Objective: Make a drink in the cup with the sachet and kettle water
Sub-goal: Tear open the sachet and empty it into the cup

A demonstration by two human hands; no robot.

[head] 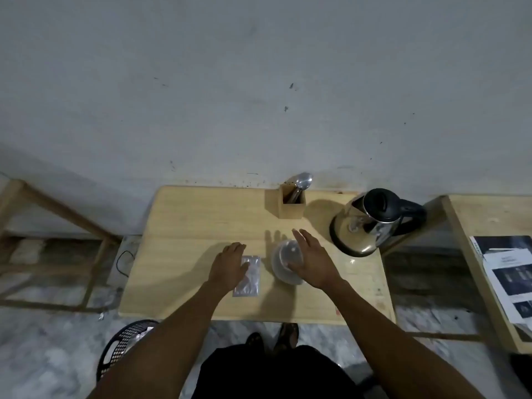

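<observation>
A clear plastic cup (283, 259) stands near the middle of the wooden table (187, 226). My right hand (312, 259) is beside it on the right, fingers spread, thumb at the cup's wall without a closed grip. A silvery sachet (250, 279) lies flat to the left of the cup. My left hand (229, 263) rests over the sachet's left edge, fingers apart, thumb on the foil. A steel kettle (371, 223) with a black lid and handle stands at the table's back right.
A wooden holder (290, 208) with a metal spoon (302, 181) stands at the back by the wall. A second table with printed papers (509, 277) is on the right. A black mesh basket (123, 344) sits on the floor at the lower left.
</observation>
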